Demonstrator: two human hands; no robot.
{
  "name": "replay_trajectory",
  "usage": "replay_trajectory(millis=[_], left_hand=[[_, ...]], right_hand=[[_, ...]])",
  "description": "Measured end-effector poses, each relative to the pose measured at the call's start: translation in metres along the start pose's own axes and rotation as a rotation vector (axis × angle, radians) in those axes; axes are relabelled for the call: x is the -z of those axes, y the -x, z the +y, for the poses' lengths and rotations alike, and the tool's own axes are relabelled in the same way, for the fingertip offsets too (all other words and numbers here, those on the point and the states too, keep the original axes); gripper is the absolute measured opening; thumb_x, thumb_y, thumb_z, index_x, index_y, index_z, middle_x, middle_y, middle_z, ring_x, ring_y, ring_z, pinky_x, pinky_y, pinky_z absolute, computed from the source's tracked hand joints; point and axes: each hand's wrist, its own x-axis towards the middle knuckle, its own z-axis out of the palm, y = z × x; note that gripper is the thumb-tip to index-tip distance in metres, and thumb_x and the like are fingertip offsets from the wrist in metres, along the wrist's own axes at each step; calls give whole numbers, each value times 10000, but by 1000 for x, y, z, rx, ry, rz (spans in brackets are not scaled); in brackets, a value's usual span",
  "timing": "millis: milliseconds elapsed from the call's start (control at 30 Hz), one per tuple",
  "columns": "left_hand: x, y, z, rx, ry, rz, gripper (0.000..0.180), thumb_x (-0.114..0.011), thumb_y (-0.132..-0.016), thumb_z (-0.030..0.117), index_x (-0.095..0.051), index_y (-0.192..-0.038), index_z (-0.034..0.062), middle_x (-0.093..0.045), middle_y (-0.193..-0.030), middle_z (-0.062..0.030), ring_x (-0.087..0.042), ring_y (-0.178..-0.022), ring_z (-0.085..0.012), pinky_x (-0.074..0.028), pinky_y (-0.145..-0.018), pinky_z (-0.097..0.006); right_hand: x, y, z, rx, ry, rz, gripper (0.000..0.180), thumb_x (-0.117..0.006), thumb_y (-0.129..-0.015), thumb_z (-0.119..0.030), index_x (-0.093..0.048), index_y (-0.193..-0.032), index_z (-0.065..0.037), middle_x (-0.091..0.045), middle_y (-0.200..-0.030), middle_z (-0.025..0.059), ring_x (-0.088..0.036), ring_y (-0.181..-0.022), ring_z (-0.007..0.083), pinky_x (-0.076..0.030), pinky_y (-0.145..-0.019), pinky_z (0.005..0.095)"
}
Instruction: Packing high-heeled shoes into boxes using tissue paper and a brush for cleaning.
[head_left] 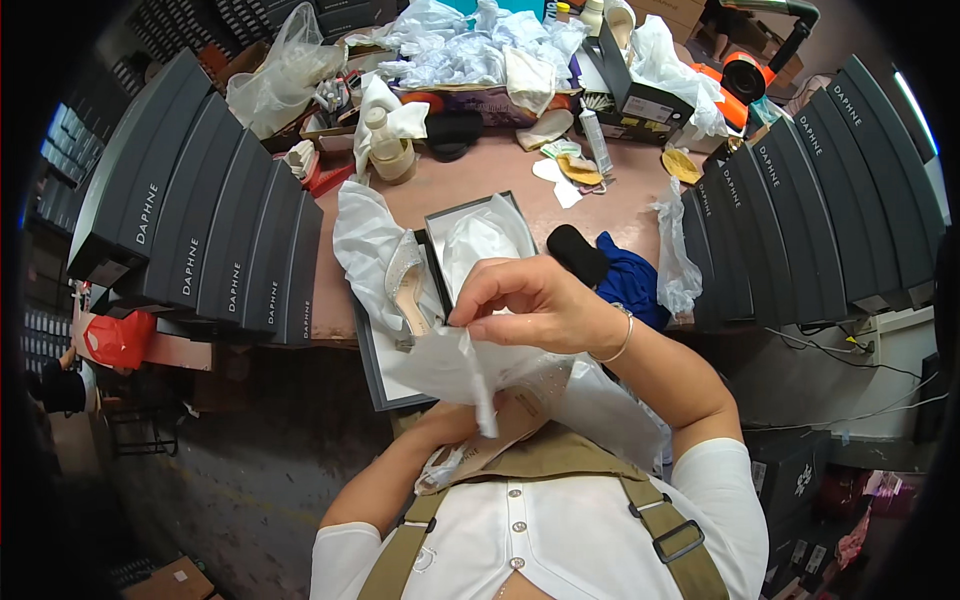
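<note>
White tissue paper hangs from my right hand, its thumb and forefinger pinched on the paper's edge. Close to my chest is a shoe with a beige insole and a clear, studded upper. My left hand supports this shoe from beneath; shoe and paper cover its fingers. Beyond, a matching glittery shoe lies on tissue in an opened dark grey shoebox. Beside it sits the other box part, grey-edged and lined with white paper.
Grey shoeboxes stand in rows at left and right. On the pinkish table are a bottle, a white tube, a black pad and a blue cloth. Crumpled paper fills a carton behind.
</note>
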Motion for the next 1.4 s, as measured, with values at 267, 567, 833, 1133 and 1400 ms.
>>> replay_trajectory(millis=[267, 567, 833, 1133, 1400], left_hand=[[6, 16, 16, -149, 204, 146, 540, -519, -961, 121, -320, -1447, -2, -422, -1438, -138, -414, -1303, -199, -332, -1069, -307], [9, -3, -11, -174, 750, 63, 576, -577, -901, 25, -380, -1442, 63, -481, -1370, -77, -524, -1167, -143, -401, -1006, -258], [10, -3, -3, -238, 827, 103, 623, -572, -881, 2, -324, -1452, 15, -520, -1325, -104, -547, -1155, -166, -458, -971, -291], [3, -1, -23, -228, 1401, 48, 632, -563, -880, -29, -297, -1452, 13, -531, -1316, -118, -577, -1131, -186, -501, -925, -314], [1, -17, -32, -247, 1019, 251, 562, -622, -891, 33, -388, -1402, 44, -606, -1171, -85, -596, -1027, -133, -503, -869, -265]], right_hand=[[65, 74, 36, -330, 484, 58, 677, -760, -809, -256, -459, -1364, -13, -658, -1060, 103, -613, -960, 162, -472, -870, 300], [53, 86, 59, -280, 765, 218, 375, -699, -795, -65, -616, -1157, -19, -635, -1048, 118, -607, -942, 229, -478, -845, 296], [-12, 51, 32, 349, 1291, -296, 330, -627, -716, -155, -624, -1037, -83, -560, -940, 76, -548, -1011, 235, -407, -914, 393], [-28, 69, 60, 152, 1466, -335, 169, -584, -716, -183, -639, -826, -67, -502, -809, 25, -510, -812, 181, -389, -756, 329], [-71, 61, 63, 88, 1583, -135, 171, -555, -753, -155, -590, -878, -43, -512, -775, 42, -511, -747, 174, -390, -652, 310]])
